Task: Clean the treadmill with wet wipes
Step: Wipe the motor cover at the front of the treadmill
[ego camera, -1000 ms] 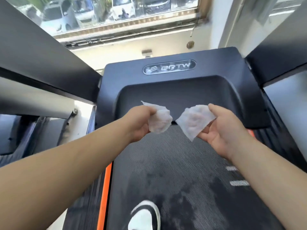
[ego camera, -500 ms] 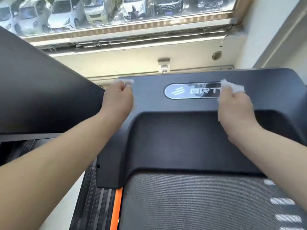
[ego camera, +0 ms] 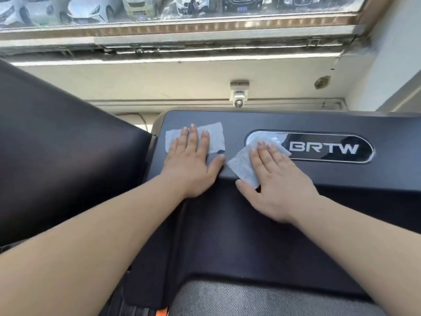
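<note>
Hands (ego camera: pixel 191 165) (ego camera: pixel 280 179) flat on wipes (ego camera: pixel 215 135) (ego camera: pixel 241 165), right over badge (ego camera: pixel 323 148)

Black treadmill cover (ego camera: pixel 218 236), wipe (ego camera: pixel 216 137) flat near its far left corner, second wipe (ego camera: pixel 241 166) just right, overlapping the BRTW badge's (ego camera: pixel 330 148) left end, grey belt (ego camera: pixel 250 297) at near edge

Two wipes (ego camera: pixel 214 133) lie side by side on the motor cover (ego camera: pixel 341 179).

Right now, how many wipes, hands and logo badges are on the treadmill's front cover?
Wet wipes: 2 (left wipe, right wipe)
Hands: 2 (left hand, right hand), each flat on a wipe
Logo badge: 1
Total: 5
</note>
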Motion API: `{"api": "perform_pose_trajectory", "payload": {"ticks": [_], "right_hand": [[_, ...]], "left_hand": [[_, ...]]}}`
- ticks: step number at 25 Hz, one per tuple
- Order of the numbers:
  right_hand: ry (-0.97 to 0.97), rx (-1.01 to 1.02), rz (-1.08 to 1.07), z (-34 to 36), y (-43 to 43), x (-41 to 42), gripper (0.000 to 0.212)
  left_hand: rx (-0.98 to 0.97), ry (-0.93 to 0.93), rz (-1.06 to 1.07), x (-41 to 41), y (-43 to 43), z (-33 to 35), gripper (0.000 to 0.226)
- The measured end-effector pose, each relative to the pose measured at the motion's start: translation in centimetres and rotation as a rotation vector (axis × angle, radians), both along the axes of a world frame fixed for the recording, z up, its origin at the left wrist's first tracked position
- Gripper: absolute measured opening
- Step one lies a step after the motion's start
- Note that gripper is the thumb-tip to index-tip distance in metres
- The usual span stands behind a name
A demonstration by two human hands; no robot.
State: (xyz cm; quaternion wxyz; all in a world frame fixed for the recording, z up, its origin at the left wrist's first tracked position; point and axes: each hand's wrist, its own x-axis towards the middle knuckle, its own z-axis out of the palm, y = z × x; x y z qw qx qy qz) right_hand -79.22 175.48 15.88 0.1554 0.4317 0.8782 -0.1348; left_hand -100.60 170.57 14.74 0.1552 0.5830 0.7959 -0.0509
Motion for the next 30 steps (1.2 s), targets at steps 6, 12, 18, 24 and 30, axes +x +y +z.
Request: {"api": "perform_pose_trajectory", "payload": {"ticks": [6, 12, 18, 24, 30], "right_hand": [[-0.153, -0.090, -0.052, 0.5, 0.4, -2.1, 0.121], [-0.114, -0.149, -0.037, 1.0, 0.9, -1.8, 0.127], [-0.063, -0.202, -0.093, 2.7, 0.7, 1.1, 0.115], [-0.228, -0.370, -0.147, 5.5, 1.3, 4.4, 0.105], [-0.221, -0.319, 0.012, 5.1, 1.4, 3.6, 0.097]], "left_hand": [[0.107, 0.035, -0.012, 0.7, -0.6, -1.5, 0.078], [0.146, 0.055, -0.115, 0.5, -0.6, -2.3, 0.067], [0.160, 0.053, -0.081, 0.6, -0.5, -2.4, 0.070], [0.132, 0.048, -0.077, 0.4, 0.0, -2.1, 0.069], [0.148, -0.001, -0.105, 1.0, -0.3, -1.7, 0.070]]}}
